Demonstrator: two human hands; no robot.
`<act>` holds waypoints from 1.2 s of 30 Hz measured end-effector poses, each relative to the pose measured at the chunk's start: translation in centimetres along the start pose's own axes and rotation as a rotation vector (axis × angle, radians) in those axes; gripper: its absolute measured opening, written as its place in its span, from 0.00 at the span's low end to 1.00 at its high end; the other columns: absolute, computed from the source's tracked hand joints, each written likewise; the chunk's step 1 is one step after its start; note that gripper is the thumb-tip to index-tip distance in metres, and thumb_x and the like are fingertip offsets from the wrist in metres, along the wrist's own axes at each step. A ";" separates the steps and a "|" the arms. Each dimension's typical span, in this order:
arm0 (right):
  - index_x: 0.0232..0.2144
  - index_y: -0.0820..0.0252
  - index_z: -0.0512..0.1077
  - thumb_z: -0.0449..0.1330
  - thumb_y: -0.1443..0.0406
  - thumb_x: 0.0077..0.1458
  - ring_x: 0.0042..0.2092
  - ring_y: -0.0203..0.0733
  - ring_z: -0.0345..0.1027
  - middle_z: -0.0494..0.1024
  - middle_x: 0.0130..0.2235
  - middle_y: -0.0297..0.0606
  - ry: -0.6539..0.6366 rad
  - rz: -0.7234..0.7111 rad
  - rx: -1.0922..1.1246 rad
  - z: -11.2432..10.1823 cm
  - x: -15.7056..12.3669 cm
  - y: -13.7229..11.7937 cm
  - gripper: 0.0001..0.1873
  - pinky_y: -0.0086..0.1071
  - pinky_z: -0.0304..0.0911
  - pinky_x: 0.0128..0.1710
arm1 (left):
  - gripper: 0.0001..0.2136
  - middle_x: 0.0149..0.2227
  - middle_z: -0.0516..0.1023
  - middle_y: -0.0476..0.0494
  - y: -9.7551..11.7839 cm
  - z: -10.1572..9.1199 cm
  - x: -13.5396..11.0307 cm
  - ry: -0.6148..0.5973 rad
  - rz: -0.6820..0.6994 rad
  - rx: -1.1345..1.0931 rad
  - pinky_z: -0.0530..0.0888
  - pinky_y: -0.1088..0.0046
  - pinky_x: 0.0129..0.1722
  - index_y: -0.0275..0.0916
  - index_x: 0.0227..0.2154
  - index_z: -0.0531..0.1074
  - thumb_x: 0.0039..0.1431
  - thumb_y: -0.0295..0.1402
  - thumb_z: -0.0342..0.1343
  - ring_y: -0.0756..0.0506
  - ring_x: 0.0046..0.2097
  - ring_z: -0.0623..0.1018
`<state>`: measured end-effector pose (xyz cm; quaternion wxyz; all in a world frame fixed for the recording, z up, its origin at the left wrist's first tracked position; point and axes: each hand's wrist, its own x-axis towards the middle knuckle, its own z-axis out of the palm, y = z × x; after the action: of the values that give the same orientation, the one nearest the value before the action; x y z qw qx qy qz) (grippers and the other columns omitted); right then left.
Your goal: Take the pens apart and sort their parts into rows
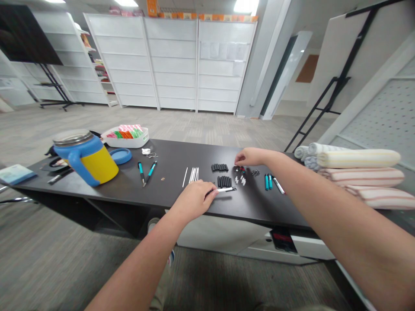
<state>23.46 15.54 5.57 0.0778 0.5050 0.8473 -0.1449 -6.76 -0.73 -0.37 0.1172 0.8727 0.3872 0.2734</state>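
My left hand rests near the front edge of the dark table, fingers closed on a partly built pen with a white barrel and black tip. My right hand reaches farther back and pinches at a cluster of small red, black and white pen parts; what it pinches is too small to name. Two rows of black grips lie between the hands. Thin white refills lie just left of them. Teal pen barrels lie to the right.
A yellow and blue jug with a blue lid stands at the left, with two finished teal pens beside it. A white tray of colourful items sits behind. Rolled striped towels fill the right end.
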 end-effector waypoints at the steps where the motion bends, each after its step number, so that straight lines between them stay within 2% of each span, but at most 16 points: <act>1: 0.42 0.54 0.82 0.64 0.54 0.56 0.41 0.45 0.78 0.86 0.41 0.38 -0.006 -0.011 0.017 -0.1 -0.1 0.0 0.16 0.32 0.66 0.40 | 0.11 0.39 0.82 0.46 0.0 0.0 0.0 -0.001 0.001 0.001 0.69 0.66 0.43 0.42 0.42 0.77 0.73 0.38 0.49 0.43 0.41 0.77; 5: 0.41 0.51 0.83 0.67 0.54 0.51 0.40 0.45 0.78 0.86 0.40 0.36 -0.049 -0.014 0.043 -0.6 -0.3 -0.3 0.16 0.32 0.67 0.39 | 0.12 0.39 0.82 0.46 0.0 0.0 0.0 -0.001 0.001 0.007 0.69 0.66 0.42 0.42 0.42 0.77 0.73 0.38 0.49 0.43 0.41 0.76; 12: 0.41 0.50 0.83 0.70 0.57 0.46 0.40 0.45 0.78 0.86 0.40 0.35 -0.083 -0.001 -0.036 -0.4 0.1 -1.4 0.17 0.31 0.66 0.37 | 0.11 0.39 0.82 0.45 0.1 -0.1 0.0 0.002 0.002 0.005 0.70 0.65 0.43 0.42 0.42 0.77 0.73 0.38 0.49 0.43 0.41 0.77; 21: 0.38 0.51 0.84 0.67 0.59 0.50 0.39 0.44 0.77 0.85 0.37 0.35 -0.072 -0.031 -0.085 -0.2 0.3 -1.8 0.12 0.32 0.65 0.38 | 0.12 0.38 0.82 0.45 0.1 -0.2 0.0 -0.002 -0.002 0.006 0.70 0.66 0.43 0.42 0.42 0.77 0.72 0.38 0.49 0.43 0.41 0.77; 26: 0.36 0.53 0.83 0.66 0.61 0.53 0.38 0.42 0.77 0.85 0.36 0.36 -0.011 -0.024 -0.057 -0.4 0.1 -2.3 0.09 0.30 0.65 0.37 | 0.11 0.38 0.82 0.45 0.2 -0.2 0.0 -0.004 0.001 0.011 0.70 0.65 0.43 0.41 0.42 0.77 0.72 0.37 0.49 0.43 0.41 0.77; 36: 0.38 0.51 0.84 0.66 0.59 0.53 0.39 0.44 0.78 0.86 0.38 0.35 0.022 -0.028 -0.087 -0.5 0.1 -1.6 0.10 0.31 0.65 0.38 | 0.11 0.39 0.82 0.45 0.1 -0.1 0.0 -0.002 -0.002 0.001 0.71 0.65 0.43 0.42 0.42 0.77 0.72 0.37 0.50 0.43 0.41 0.77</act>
<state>22.06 15.06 6.30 0.0883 0.4907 0.8607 -0.1035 -6.78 -0.79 -0.29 0.1173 0.8726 0.3881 0.2724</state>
